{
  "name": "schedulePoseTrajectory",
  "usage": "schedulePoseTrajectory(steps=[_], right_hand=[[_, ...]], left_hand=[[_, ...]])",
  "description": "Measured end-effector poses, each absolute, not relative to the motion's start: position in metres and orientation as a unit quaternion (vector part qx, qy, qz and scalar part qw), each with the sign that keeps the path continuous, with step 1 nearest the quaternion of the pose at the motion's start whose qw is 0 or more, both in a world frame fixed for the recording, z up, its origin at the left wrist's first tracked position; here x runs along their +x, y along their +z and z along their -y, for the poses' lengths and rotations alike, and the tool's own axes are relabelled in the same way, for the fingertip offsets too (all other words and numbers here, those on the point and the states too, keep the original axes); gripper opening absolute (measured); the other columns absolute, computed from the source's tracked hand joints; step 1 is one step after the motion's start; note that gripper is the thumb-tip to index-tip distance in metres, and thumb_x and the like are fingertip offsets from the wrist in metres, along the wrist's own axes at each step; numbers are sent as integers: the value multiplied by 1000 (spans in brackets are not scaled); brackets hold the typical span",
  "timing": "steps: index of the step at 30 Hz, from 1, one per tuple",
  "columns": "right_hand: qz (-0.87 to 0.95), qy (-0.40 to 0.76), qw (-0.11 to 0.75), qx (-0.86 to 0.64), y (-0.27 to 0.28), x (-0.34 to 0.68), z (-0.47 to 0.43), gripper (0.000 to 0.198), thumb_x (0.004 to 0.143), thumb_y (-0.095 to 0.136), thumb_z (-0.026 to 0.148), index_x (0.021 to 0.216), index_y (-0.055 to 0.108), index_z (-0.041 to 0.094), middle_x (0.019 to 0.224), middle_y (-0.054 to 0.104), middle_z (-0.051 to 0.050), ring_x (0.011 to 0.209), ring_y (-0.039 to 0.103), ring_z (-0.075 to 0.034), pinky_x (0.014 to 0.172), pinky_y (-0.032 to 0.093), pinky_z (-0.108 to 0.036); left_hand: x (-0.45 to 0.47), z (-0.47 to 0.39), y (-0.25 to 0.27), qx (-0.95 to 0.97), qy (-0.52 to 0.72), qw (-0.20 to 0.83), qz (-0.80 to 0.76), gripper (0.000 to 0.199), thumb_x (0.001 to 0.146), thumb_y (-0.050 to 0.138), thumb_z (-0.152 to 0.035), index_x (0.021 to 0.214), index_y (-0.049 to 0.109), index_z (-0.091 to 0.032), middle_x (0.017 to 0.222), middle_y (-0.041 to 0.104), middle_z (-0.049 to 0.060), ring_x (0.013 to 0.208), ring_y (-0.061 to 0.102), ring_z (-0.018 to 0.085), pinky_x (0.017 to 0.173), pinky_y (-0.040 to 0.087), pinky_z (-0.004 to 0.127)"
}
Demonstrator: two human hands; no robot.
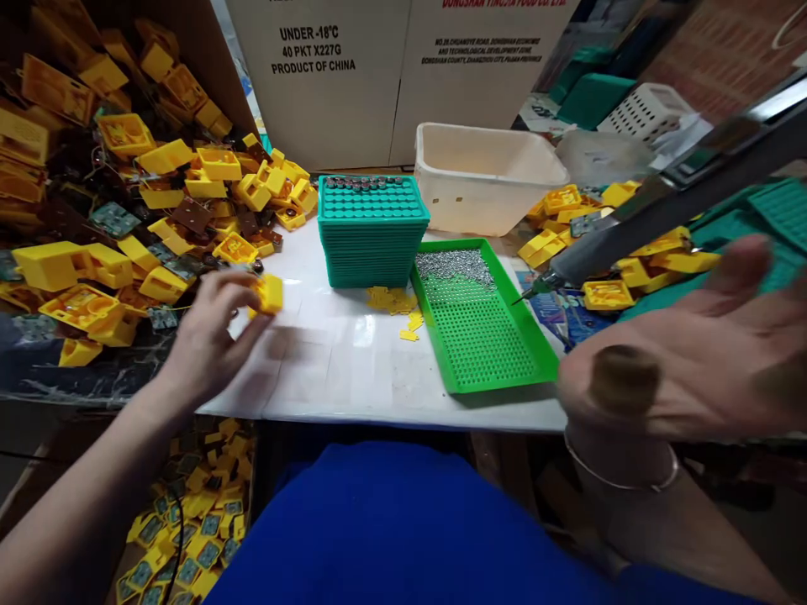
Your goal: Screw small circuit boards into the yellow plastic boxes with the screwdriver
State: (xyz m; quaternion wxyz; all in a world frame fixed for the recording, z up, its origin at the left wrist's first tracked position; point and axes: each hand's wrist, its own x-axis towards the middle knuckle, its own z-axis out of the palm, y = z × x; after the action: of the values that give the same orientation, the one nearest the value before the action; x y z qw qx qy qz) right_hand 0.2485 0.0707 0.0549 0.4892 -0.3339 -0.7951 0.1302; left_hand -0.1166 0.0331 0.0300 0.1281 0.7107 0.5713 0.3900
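Observation:
Near the left of the white table, my left hand point(218, 328) is closed around a small yellow plastic housing point(271, 294), gripped between thumb and fingers just above the surface. My right hand point(687, 361) is at the far right, blurred, with its fingers apart; a brown patch shows on it that I cannot make out. Beside it, a grey power screwdriver point(580, 256) slants down, its bit above the edge of a green perforated tray point(498, 353). Small silver screws point(457, 265) lie at the tray's far end. Small flat yellow pieces point(394, 300) are scattered left of the tray.
A heap of yellow housings point(81, 307) with circuit boards fills the left side. A stack of teal trays point(371, 244) stands mid-table before a translucent bin point(492, 181) and a large carton point(378, 101). More yellow housings point(609, 294) lie at right. A lower box holds several boarded housings point(195, 538).

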Motion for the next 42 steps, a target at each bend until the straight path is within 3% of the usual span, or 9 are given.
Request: schedulePoseTrajectory(steps=[4, 7, 13, 17, 23, 27, 30, 34, 42], right_hand=[[861, 56, 445, -239, 57, 222, -56, 17, 88, 64, 27, 104, 67, 29, 101, 71, -4, 98, 66, -19, 87, 55, -39], [903, 50, 392, -170, 50, 191, -58, 18, 90, 60, 19, 107, 65, 21, 96, 71, -5, 90, 65, -15, 83, 54, -32], [971, 129, 76, -189, 21, 124, -101, 29, 95, 46, 13, 118, 64, 19, 111, 66, -8, 91, 60, -16, 70, 43, -26], [983, 91, -24, -160, 12, 98, -121, 24, 96, 45, 15, 106, 66, 19, 108, 64, -8, 91, 55, -17, 67, 33, -28], [936, 85, -88, -329, 21, 120, -99, 29, 96, 50, 35, 95, 67, 12, 94, 68, -12, 74, 54, -17, 59, 23, -31], [920, 88, -85, -372, 19, 145, -73, 28, 94, 53, 38, 101, 65, 13, 96, 67, -11, 77, 55, -18, 60, 26, -30], [921, 99, -59, -372, 17, 153, -66, 27, 97, 50, 35, 108, 62, 13, 100, 66, -11, 83, 56, -18, 65, 31, -29], [922, 96, -90, -365, 19, 149, -70, 28, 100, 43, 28, 107, 64, 12, 100, 67, -12, 85, 59, -19, 66, 32, -29], [914, 95, -101, -382, 21, 144, -70, 31, 95, 36, 8, 106, 65, 11, 103, 66, -14, 89, 60, -21, 65, 34, -31]], left_hand=[[-93, 6, 4, 795, 268, 258, -480, 6, 83, 64, -18, 88, 63, -21, 123, 60, 12, 109, 61, 26, 93, 50, 36], [-84, 28, -15, 846, 232, 200, -436, 13, 90, 52, -11, 98, 58, -19, 135, 53, 17, 119, 57, 27, 95, 51, 39], [-77, 41, -24, 872, 232, 137, -410, 14, 92, 49, -8, 102, 51, -17, 133, 51, 20, 120, 56, 27, 94, 53, 38], [-79, 40, -25, 869, 237, 138, -412, 12, 91, 51, -8, 100, 51, -16, 133, 51, 22, 120, 57, 28, 94, 53, 37], [-73, 35, -25, 840, 288, 95, -450, 13, 89, 58, -11, 98, 51, -17, 124, 58, 22, 110, 62, 29, 88, 54, 41], [-64, 28, -26, 833, 292, 56, -466, 14, 88, 60, -15, 97, 51, -18, 120, 60, 20, 104, 63, 29, 85, 55, 43], [-62, 26, -27, 833, 303, 77, -456, 27, 88, 61, -17, 113, 50, -18, 122, 59, 18, 110, 61, 29, 90, 53, 43], [-67, 25, -23, 818, 291, 95, -487, 55, 88, 62, -23, 138, 39, -16, 123, 57, 18, 113, 58, 29, 93, 51, 44], [-61, 12, -21, 829, 237, 54, -504, 38, 88, 63, -35, 118, 55, -14, 108, 63, 15, 100, 57, 29, 83, 49, 44]])
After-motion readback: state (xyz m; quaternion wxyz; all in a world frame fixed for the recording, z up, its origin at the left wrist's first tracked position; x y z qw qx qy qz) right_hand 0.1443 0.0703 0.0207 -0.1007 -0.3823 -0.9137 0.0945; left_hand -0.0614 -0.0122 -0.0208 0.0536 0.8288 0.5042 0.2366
